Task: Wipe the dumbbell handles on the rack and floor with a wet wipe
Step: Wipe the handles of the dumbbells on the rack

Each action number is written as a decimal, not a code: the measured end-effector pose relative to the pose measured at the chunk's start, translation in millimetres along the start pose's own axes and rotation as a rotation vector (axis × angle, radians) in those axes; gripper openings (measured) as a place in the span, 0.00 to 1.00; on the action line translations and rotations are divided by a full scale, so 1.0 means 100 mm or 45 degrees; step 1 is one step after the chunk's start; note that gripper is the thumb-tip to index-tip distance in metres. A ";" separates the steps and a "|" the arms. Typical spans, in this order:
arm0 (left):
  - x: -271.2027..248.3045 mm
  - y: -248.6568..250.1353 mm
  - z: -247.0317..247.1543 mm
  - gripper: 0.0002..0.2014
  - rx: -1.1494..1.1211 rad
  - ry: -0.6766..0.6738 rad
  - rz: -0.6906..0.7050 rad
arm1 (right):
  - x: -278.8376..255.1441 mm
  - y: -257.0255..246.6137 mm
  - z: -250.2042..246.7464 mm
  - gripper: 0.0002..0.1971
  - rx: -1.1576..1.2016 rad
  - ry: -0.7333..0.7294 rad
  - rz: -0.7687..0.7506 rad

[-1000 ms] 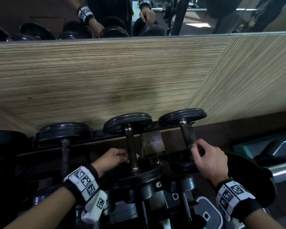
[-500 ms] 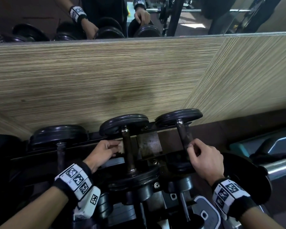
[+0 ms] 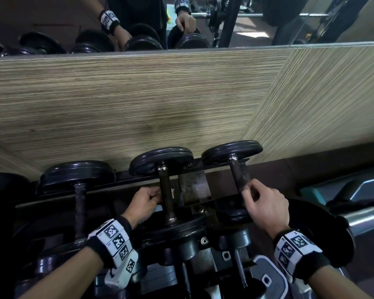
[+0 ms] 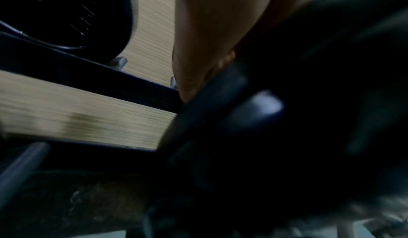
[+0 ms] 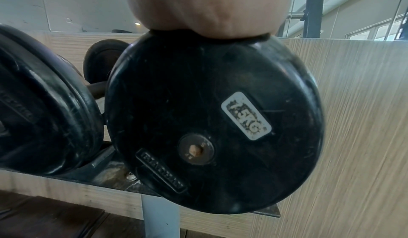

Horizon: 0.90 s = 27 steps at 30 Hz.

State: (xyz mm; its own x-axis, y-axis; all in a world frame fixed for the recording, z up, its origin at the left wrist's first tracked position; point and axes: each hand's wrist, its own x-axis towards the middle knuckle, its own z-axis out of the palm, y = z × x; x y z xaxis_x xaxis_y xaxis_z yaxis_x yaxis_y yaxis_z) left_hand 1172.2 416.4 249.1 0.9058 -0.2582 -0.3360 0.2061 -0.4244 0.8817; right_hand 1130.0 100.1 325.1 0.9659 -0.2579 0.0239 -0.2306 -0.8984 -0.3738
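Black dumbbells lie in a row on the rack (image 3: 193,187). My left hand (image 3: 154,197) curls against the left side of the middle dumbbell's dark handle (image 3: 165,186). A pale scrap of wet wipe (image 3: 172,192) shows past the handle's right side, pinched round the bar. My right hand (image 3: 249,192) grips the rightmost dumbbell's handle (image 3: 239,175) near its lower end. The right wrist view shows that dumbbell's near plate (image 5: 212,119), marked 7.5KG, with my palm (image 5: 207,6) above it. The left wrist view is dark and blurred, showing only my palm (image 4: 209,32) against black metal.
A striped wooden panel (image 3: 138,100) rises right behind the rack, with a mirror (image 3: 257,22) above it. More dumbbells (image 3: 78,175) lie to the left and on a lower tier (image 3: 181,251). A large plate and chrome bar (image 3: 363,214) sit at the right.
My left hand slid up the middle handle, then back down a little. My right hand kept its grip on the right handle. The view drifted slightly.
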 end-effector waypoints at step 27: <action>-0.22 0.06 -0.09 0.12 -0.201 -0.232 -0.158 | 0.00 -0.01 -0.01 0.07 -0.017 0.017 0.013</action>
State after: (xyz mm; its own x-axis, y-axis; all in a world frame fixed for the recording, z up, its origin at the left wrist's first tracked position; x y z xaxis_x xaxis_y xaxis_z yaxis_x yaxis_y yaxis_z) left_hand 1157.1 427.0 265.0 0.7914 -0.3706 -0.4861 0.3795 -0.3256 0.8660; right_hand 1130.5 100.9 326.8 0.9619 -0.2714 0.0325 -0.2418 -0.9003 -0.3620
